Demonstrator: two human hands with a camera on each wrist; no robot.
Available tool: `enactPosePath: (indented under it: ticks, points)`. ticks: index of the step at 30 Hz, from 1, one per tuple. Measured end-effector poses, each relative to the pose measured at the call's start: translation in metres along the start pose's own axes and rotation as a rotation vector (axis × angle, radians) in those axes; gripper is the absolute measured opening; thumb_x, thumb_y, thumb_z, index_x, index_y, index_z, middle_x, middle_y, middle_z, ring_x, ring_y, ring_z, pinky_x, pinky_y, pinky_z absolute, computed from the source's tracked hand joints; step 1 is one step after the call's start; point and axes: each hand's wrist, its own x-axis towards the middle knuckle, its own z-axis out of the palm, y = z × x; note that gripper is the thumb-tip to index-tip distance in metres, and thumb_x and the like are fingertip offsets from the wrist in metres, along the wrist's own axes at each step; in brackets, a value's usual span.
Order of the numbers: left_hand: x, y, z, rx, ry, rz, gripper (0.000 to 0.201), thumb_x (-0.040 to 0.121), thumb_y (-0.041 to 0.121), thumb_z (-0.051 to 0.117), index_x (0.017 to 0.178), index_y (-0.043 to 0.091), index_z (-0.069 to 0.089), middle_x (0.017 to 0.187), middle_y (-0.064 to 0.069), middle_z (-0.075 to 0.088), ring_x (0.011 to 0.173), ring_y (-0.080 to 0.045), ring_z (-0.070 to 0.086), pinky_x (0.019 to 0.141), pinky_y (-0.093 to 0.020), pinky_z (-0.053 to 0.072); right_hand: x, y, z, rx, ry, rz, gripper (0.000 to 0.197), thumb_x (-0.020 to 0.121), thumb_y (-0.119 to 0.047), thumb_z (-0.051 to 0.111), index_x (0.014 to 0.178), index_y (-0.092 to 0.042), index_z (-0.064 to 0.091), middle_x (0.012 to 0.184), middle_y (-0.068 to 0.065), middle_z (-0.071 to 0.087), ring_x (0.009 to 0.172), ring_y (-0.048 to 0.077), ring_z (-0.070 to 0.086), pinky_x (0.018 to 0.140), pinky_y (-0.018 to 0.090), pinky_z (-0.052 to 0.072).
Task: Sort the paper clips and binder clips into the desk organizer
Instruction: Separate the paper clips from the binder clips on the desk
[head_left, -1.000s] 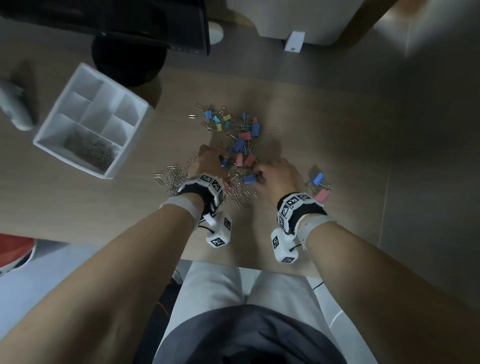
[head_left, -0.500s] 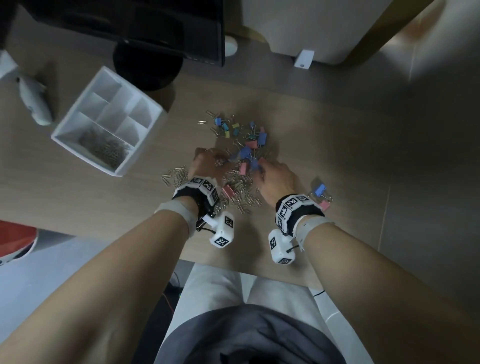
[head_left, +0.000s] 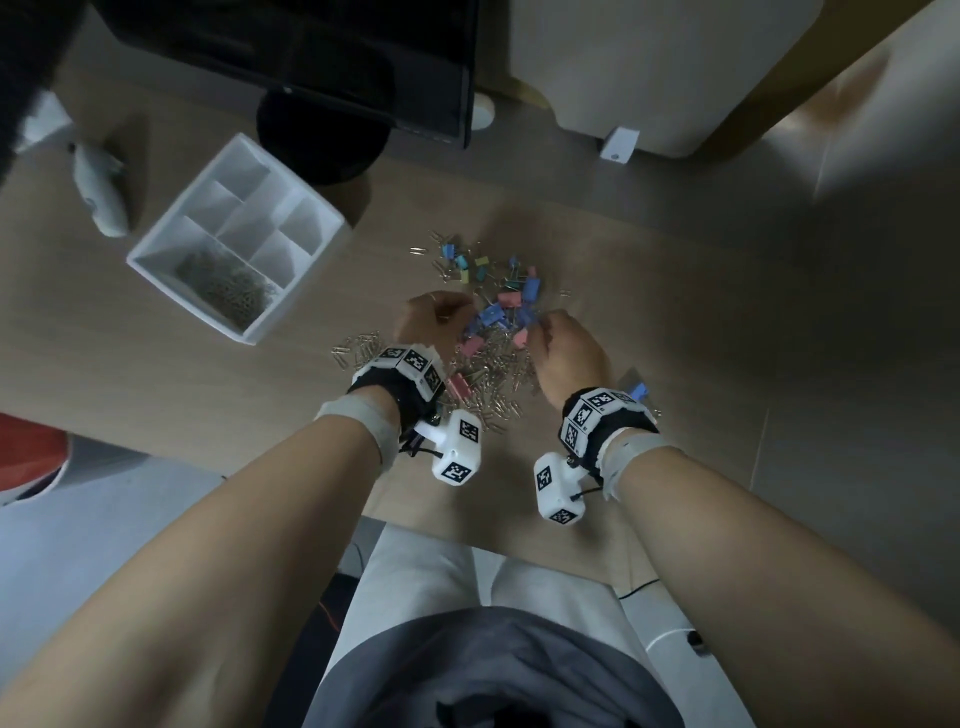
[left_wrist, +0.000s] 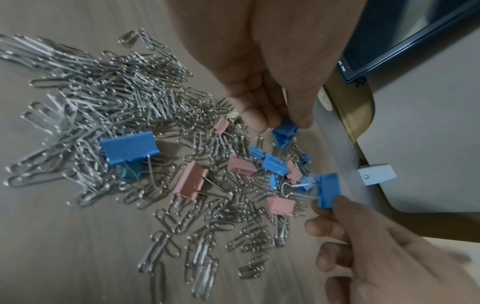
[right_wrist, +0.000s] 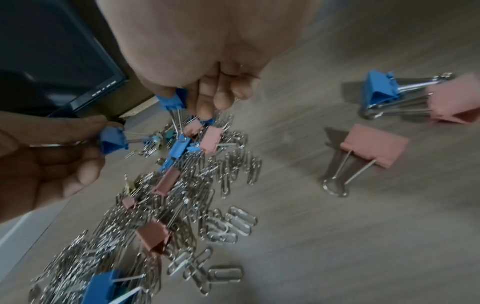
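Observation:
A loose pile of silver paper clips (head_left: 493, 374) mixed with blue and pink binder clips (head_left: 506, 306) lies mid-desk. My left hand (head_left: 436, 319) hovers over the pile's left side and pinches a small blue binder clip (left_wrist: 284, 133) between thumb and fingers. At the pile's right, my right hand (head_left: 563, 345) pinches another blue binder clip (right_wrist: 172, 100); the left wrist view shows that binder clip (left_wrist: 328, 190) too. The white desk organizer (head_left: 156, 260) stands to the left, and its long front compartment holds paper clips (head_left: 228, 286). Its other compartments look empty.
A monitor on a round black stand (head_left: 322, 135) rises behind the organizer. A white device (head_left: 101, 192) lies at far left. A blue (right_wrist: 381, 90) and two pink binder clips (right_wrist: 374, 146) lie apart, right of my right hand. The desk's near edge runs just below my wrists.
Both hands have shifted slightly farther into the pile and their fingers have closed on blue binder clips. The head camera has tilted, so the organizer sits lower in view.

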Motion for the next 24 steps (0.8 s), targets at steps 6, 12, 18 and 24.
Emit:
enactPosePath:
  ticks: [6,12,18,24]
  points:
    - [-0.005,0.018,0.036,-0.062,-0.04,-0.002,0.018,0.092,0.005,0.059,0.107,0.007,0.069,0.085,-0.006,0.071,0.069,-0.02,0.065,0.066,-0.031,0.057,-0.005,0.037,-0.021,0.04,0.061,0.221,0.032,0.101,-0.043,0.036,0.105,-0.019,0.057,0.098,0.006,0.067,0.088,0.031,0.062,0.074,0.037,0.048]
    - [-0.004,0.031,0.087,0.084,-0.149,0.026,0.027,0.079,0.014,0.074,0.106,0.011,0.074,0.099,-0.012,0.075,0.086,-0.021,0.07,0.085,-0.031,0.056,-0.017,0.079,-0.037,0.012,0.131,0.412,0.05,0.095,-0.064,0.031,0.099,-0.022,0.057,0.096,0.003,0.069,0.089,0.031,0.065,0.076,0.039,0.053]
    - [-0.002,0.036,0.125,0.233,-0.274,-0.001,0.047,0.072,0.031,0.077,0.116,0.015,0.068,0.105,-0.009,0.072,0.098,-0.023,0.069,0.091,-0.035,0.054,-0.022,0.104,-0.052,-0.068,0.126,0.475,0.049,0.094,-0.063,0.038,0.112,-0.022,0.058,0.109,0.008,0.067,0.101,0.033,0.063,0.07,0.035,0.043]
    - [0.002,0.021,0.073,0.374,-0.062,0.025,0.026,0.071,0.033,0.07,0.096,0.032,0.068,0.09,0.011,0.067,0.084,-0.012,0.066,0.08,-0.027,0.054,-0.003,0.072,-0.03,-0.015,0.074,0.244,0.028,0.088,-0.043,0.061,0.112,-0.028,0.061,0.112,-0.004,0.062,0.113,0.02,0.056,0.09,0.034,0.047]
